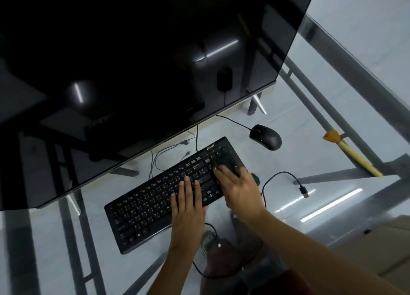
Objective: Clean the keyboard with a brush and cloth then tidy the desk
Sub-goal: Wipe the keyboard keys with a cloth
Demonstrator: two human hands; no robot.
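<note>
Two hands rest on a black keyboard [168, 195] at the glass desk's [332, 108] centre. Left hand [188, 208] lies flat, fingers straight and together, on the keys. Right hand [240, 190], at 3 o'clock of it, presses a dark cloth [226, 161] with spread fingers. A brush [352, 155] lies well apart at 2 o'clock.

Dim, cool light; glare streaks on monitor [133, 61]; wide-angle edge distortion

black rectangular plastic keyboard [163, 197], white key legends | dark cloth [226, 165] over its right keys | black oval mouse [265, 137] | black monitor screen [133, 57] | pale yellow wooden-handled brush [352, 154], orange bristles | clear glass desk [332, 108], grey frame
</note>
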